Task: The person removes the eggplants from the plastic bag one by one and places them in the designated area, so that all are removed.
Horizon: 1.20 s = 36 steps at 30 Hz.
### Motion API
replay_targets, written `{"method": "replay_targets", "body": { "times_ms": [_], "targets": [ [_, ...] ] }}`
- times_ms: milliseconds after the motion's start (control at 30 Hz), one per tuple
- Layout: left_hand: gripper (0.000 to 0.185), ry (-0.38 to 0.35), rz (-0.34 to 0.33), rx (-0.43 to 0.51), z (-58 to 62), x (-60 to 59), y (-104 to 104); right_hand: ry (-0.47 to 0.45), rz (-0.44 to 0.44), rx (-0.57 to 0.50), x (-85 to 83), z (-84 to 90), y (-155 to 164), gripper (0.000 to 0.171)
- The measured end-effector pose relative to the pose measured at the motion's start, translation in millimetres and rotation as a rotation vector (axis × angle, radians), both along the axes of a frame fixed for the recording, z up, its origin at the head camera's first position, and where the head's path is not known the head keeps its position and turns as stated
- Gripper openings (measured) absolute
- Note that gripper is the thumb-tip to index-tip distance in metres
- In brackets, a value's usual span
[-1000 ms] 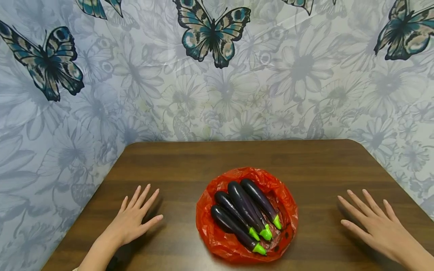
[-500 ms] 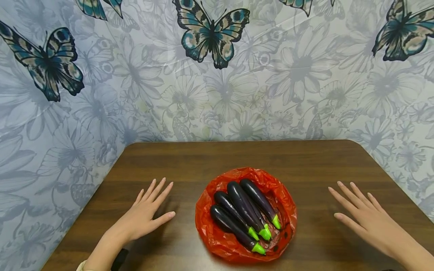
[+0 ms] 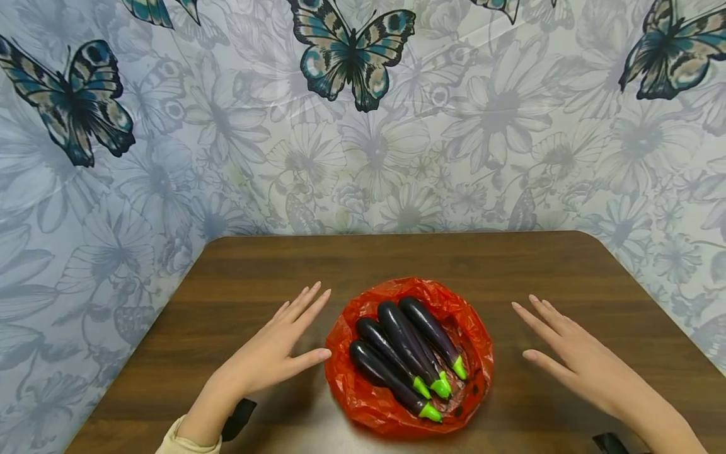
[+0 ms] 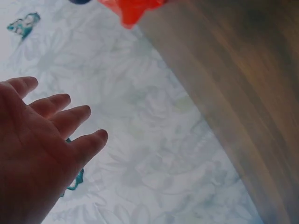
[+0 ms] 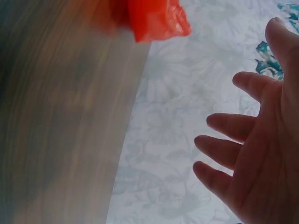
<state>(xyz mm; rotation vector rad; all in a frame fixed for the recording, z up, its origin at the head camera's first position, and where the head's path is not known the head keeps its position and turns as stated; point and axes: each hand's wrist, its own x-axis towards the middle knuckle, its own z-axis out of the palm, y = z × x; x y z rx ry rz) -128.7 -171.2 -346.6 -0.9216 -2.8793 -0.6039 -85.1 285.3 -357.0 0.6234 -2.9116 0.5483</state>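
Observation:
An orange-red plastic bag [image 3: 471, 397] lies spread open at the middle of the brown wooden table [image 3: 363, 258]. Several dark purple eggplants [image 3: 405, 343] with bright green stems lie side by side on it. My left hand [image 3: 283, 343] hovers just left of the bag, fingers straight, thumb tip close to the bag's edge. My right hand [image 3: 558, 353] hovers to the bag's right, fingers straight and spread, a short gap from the plastic. Both hands hold nothing. The wrist views show an open palm [image 4: 42, 144], another open palm [image 5: 257, 154] and a corner of the bag [image 5: 156, 21].
A pale floral cloth with blue butterflies [image 3: 351, 60] hangs behind the table and down both sides. The table's rounded far corners [image 3: 590, 243] and side edges are in view. Bare wood lies behind the bag.
Both hands have moved inward and forward toward the bag, the left rightward, the right leftward. The bag and eggplants have stayed put.

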Motion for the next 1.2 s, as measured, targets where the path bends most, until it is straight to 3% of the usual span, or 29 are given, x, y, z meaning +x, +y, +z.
{"method": "replay_targets", "body": {
  "times_ms": [100, 300, 600, 933, 1200],
  "targets": [
    [0.081, -0.016, -0.04, 0.022, 0.6, 1.6, 7.1, -0.017, -0.006, -0.014, -0.2, 3.3, -7.8, 0.067],
    [0.079, -0.08, -0.109, 0.045, -4.9, 8.7, 15.2, 0.039, -0.011, -0.001, -3.0, 9.0, -25.7, 0.067],
    [0.064, -0.138, -0.328, 0.129, -18.7, 4.8, 17.0, 0.105, -0.086, -0.092, -11.1, 10.2, -53.8, 0.063],
    [0.052, -0.183, -0.395, 0.129, -31.3, -2.3, 16.8, 0.162, 0.018, -0.13, -23.4, 5.4, -87.0, 0.062],
    [0.035, -0.195, -0.439, 0.162, -37.2, -4.5, 19.2, 0.068, 0.101, -0.2, -25.8, -16.2, -113.2, 0.06]
  ]
}}
